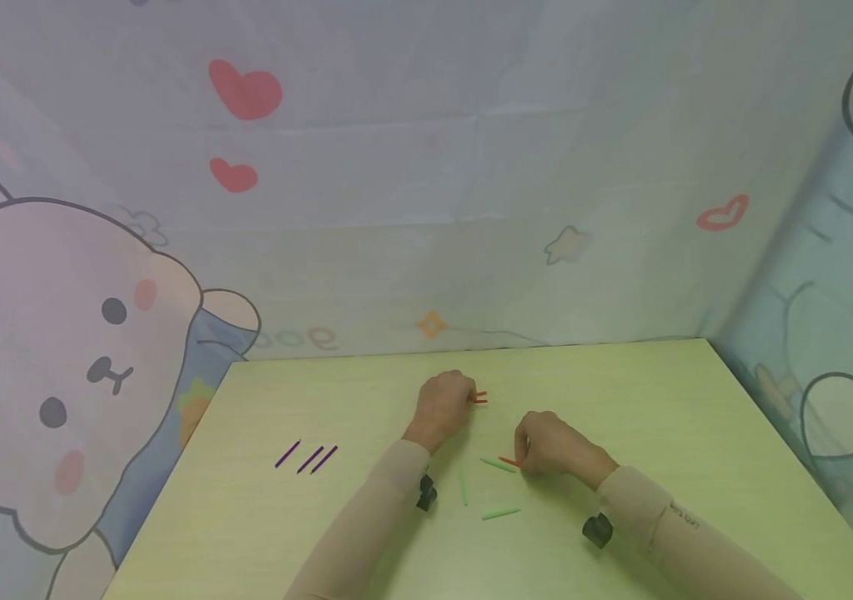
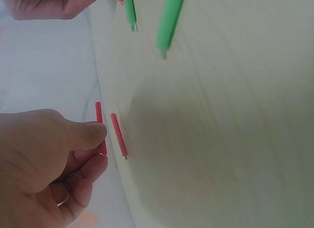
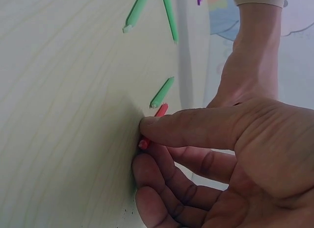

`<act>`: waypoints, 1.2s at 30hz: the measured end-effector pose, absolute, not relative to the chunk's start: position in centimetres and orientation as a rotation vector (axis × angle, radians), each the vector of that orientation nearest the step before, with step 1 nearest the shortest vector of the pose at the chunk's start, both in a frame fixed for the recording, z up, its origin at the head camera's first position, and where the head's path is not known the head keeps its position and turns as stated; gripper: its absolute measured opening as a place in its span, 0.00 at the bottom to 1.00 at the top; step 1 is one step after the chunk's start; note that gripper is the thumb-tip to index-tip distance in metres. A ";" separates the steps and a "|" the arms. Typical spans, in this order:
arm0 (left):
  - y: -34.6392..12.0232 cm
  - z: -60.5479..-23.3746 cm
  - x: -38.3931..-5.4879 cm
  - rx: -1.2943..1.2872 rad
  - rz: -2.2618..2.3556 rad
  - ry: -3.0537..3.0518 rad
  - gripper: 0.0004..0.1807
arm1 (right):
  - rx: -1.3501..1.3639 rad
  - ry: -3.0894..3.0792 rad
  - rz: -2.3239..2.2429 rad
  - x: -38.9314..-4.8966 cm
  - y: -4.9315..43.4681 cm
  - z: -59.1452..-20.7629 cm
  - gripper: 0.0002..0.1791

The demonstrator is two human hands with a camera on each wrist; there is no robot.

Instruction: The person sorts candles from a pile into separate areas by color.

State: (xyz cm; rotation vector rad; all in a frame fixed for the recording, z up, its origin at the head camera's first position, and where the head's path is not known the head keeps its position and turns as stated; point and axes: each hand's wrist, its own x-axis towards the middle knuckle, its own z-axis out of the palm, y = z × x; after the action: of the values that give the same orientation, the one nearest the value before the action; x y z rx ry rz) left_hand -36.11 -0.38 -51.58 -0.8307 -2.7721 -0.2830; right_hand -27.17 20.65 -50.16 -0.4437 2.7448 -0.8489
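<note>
Toward the back of the table, my left hand (image 1: 443, 408) pinches a thin red candle (image 2: 98, 112) between thumb and fingers. A second red candle (image 2: 119, 136) lies on the table just beside it. Nearer and to the right, my right hand (image 1: 552, 447) holds another red candle (image 3: 163, 110) low at the table surface, its thumb covering the middle. By that candle's far end lies a green candle (image 3: 162, 92). Two more green candles, one roughly upright in the head view (image 1: 463, 487) and one nearly level (image 1: 501, 513), lie between my forearms.
Three purple candles (image 1: 311, 459) lie slanted side by side on the left part of the pale yellow table (image 1: 666, 400). A printed cloth (image 1: 396, 267) hangs behind the table's back edge and along its sides. Small black devices (image 1: 597, 530) sit at both wrists.
</note>
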 end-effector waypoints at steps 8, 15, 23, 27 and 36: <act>-0.5 -51.9 -36.2 -0.843 -0.251 -2.775 0.08 | -0.459 2.745 -0.855 -27.1 20.6 -50.1 0.13; -0.8 -51.9 -36.2 -0.848 -0.281 -2.755 0.06 | -0.446 2.745 -0.845 -27.3 20.4 -50.0 0.13; -0.9 -52.0 -36.2 -0.842 -0.286 -2.764 0.05 | -0.446 2.741 -0.853 -27.3 20.3 -49.9 0.13; -0.9 -51.8 -36.2 -0.841 -0.288 -2.755 0.07 | -0.448 2.730 -0.855 -27.3 20.4 -50.0 0.13; -0.7 -50.7 -35.8 -0.867 -0.329 -2.697 0.07 | -0.479 2.730 -0.843 -27.6 21.1 -50.5 0.13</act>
State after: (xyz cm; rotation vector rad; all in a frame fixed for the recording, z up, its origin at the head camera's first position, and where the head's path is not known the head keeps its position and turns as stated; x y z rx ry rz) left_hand -35.80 -0.74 -50.74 -0.8669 -2.6965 -0.3293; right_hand -27.63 21.07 -50.54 -0.4785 2.7298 -0.8429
